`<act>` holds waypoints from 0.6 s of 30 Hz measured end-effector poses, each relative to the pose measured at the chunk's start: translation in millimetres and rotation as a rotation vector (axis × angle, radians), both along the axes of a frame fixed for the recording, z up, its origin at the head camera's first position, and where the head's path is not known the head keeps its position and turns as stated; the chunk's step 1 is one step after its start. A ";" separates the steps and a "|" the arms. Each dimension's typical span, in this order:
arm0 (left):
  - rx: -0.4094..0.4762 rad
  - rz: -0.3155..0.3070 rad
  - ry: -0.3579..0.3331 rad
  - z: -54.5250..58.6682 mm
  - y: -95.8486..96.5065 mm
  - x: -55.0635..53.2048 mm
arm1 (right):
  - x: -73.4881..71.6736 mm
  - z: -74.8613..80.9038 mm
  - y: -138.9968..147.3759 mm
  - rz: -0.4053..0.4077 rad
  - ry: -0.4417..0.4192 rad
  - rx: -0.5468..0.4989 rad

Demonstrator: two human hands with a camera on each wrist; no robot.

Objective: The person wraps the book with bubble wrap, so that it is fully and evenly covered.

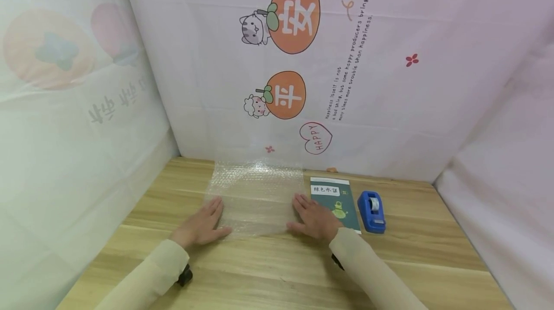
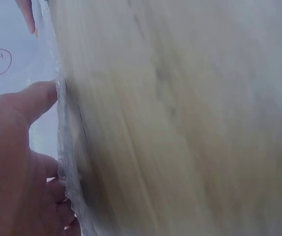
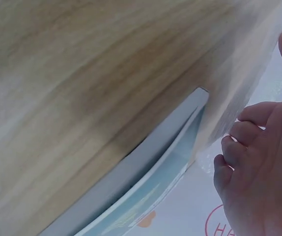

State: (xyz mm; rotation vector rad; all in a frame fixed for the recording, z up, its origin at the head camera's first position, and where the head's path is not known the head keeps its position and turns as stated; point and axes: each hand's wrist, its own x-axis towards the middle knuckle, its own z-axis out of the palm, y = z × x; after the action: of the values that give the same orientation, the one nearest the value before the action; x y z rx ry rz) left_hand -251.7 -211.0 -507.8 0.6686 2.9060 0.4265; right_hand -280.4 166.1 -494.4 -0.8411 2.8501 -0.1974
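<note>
A clear sheet of bubble wrap (image 1: 259, 204) lies spread on the wooden table, its far end reaching the back wall. My left hand (image 1: 202, 223) rests with extended fingers on its left edge, thumb at the near corner. On the opposite edge, my right hand (image 1: 313, 217) touches the sheet, also with straight fingers. The left wrist view shows the sheet's thin edge (image 2: 65, 142) beside the left thumb. Right of the right hand is a dark green booklet (image 1: 324, 202), partly covered by that hand and wrist. In the right wrist view the booklet's cover (image 3: 155, 182) bows up slightly.
A blue tape dispenser (image 1: 371, 213) stands to the right of the booklet. White printed cloth (image 1: 389, 108) hangs behind the wooden table (image 1: 259, 271) and along both sides.
</note>
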 end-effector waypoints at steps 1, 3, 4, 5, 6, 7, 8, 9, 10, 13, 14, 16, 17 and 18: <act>0.001 0.003 -0.002 0.9 1.4 0.9 | 0.3 0.6 -0.3 -0.002 -0.002 -0.003; 0.003 0.004 0.002 1.7 4.2 2.3 | 1.1 2.0 -1.3 -0.006 -0.005 -0.003; 0.010 0.004 0.004 1.9 5.9 3.1 | 1.5 2.7 -1.5 -0.008 -0.006 0.001; 0.010 0.008 0.003 2.0 7.6 4.0 | 2.0 3.5 -1.7 -0.008 -0.002 0.004; 0.010 0.011 0.004 2.1 9.5 4.8 | 2.6 4.5 -2.0 -0.008 0.001 0.010; 0.006 0.015 0.002 1.8 11.3 5.5 | 3.1 5.3 -2.6 -0.008 0.004 0.011; 0.008 0.020 0.000 1.6 12.9 6.5 | 3.6 6.1 -3.0 -0.009 0.006 0.013; 0.011 0.027 -0.005 1.4 14.7 7.5 | 4.5 7.0 -3.5 -0.009 0.008 0.015; 0.011 0.034 -0.008 0.6 16.2 8.3 | 5.3 7.9 -4.0 -0.008 0.010 0.019; 0.007 0.061 -0.016 -1.1 21.5 10.9 | 8.1 10.1 -5.9 -0.008 0.011 0.015; 0.010 0.066 -0.016 -1.4 23.5 11.9 | 9.1 10.5 -6.5 -0.009 0.012 0.016; 0.005 0.076 -0.014 -2.3 27.5 13.1 | 10.9 11.2 -8.1 -0.009 0.017 0.018; 0.007 0.081 -0.014 -2.4 29.6 14.0 | 11.6 11.0 -9.0 -0.009 0.023 0.019; 0.012 0.085 -0.014 -1.9 31.8 15.0 | 12.4 10.9 -9.9 -0.009 0.027 0.018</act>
State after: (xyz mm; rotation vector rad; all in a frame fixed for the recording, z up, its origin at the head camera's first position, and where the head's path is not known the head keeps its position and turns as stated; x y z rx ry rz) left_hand -236.8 -179.2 -509.7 0.5425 2.9288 0.4566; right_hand -268.0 156.3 -483.5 -0.8331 2.8766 -0.1623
